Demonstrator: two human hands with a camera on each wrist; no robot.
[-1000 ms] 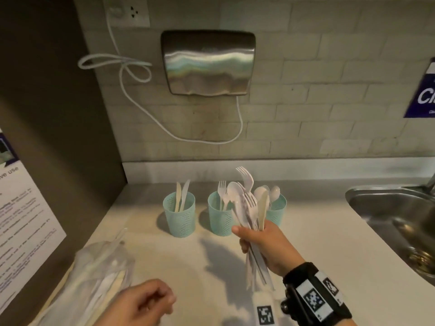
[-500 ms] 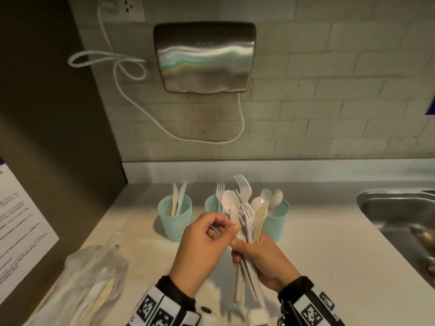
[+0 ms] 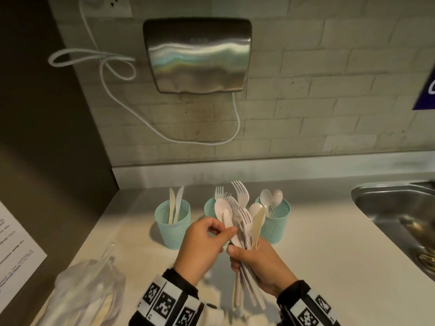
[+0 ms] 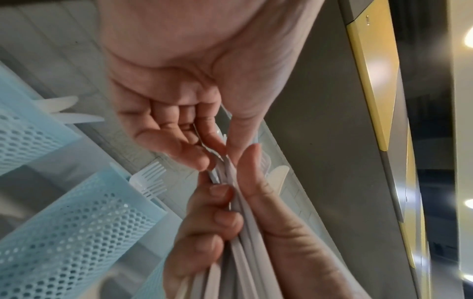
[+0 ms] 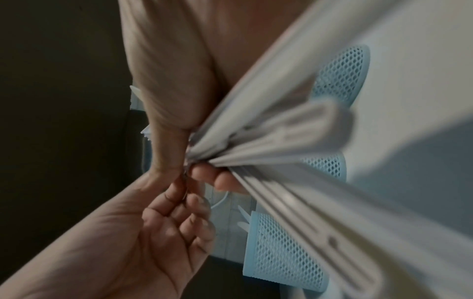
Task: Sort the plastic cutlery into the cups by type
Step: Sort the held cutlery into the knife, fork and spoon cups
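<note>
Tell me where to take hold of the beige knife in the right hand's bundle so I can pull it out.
Pinch the beige knife by its blade, just above the right hand, coming from the bundle's right side. It stands at the right edge of the fan, blade upright and free, while its handle is buried in that hand's grip among the other handles. The left hand is busy pinching a piece on the opposite side.

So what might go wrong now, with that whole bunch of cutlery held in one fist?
The right hand grips a loose fan of white plastic forks, spoons and knives; as the left hand pinches one out, others might slide free. The light teal mesh cups close behind could get knocked over.
</note>
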